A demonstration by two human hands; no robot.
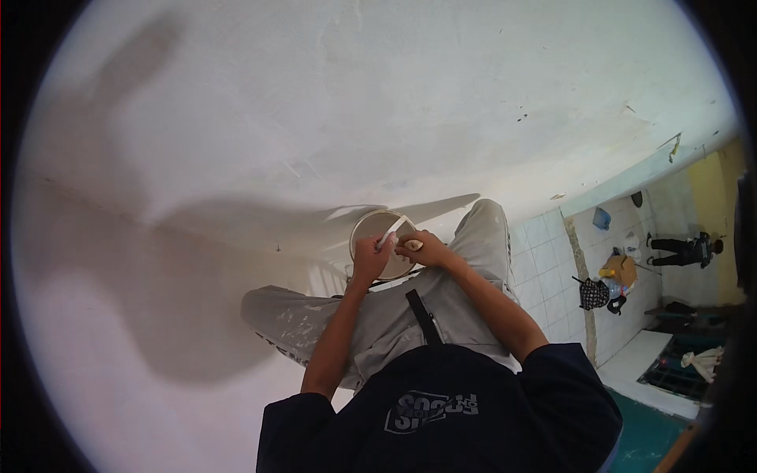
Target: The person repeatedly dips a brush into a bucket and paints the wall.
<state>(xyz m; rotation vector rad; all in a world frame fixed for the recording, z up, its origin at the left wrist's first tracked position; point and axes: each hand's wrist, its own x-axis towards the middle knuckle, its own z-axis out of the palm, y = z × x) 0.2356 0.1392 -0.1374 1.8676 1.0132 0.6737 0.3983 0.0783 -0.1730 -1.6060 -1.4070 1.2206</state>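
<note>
My left hand (370,258) grips a flat, pale, narrow blade-like tool (398,224), which slants up to the right. My right hand (430,248) is closed around a tool with a light wooden handle (414,245); its working end is hidden by my fingers. Both hands are close together over a round bucket (362,223) between my knees. Something greyish covers the inside of the bucket, but I cannot tell how deep it is. Pale smears mark my grey trousers (307,319).
A whitish plastered wall (378,118) rises right in front of me. Far below on the right is a tiled floor (541,260) with a cardboard box (621,269), a patterned backpack (593,294) and a blue container (601,219). Another person (686,249) stands beyond them.
</note>
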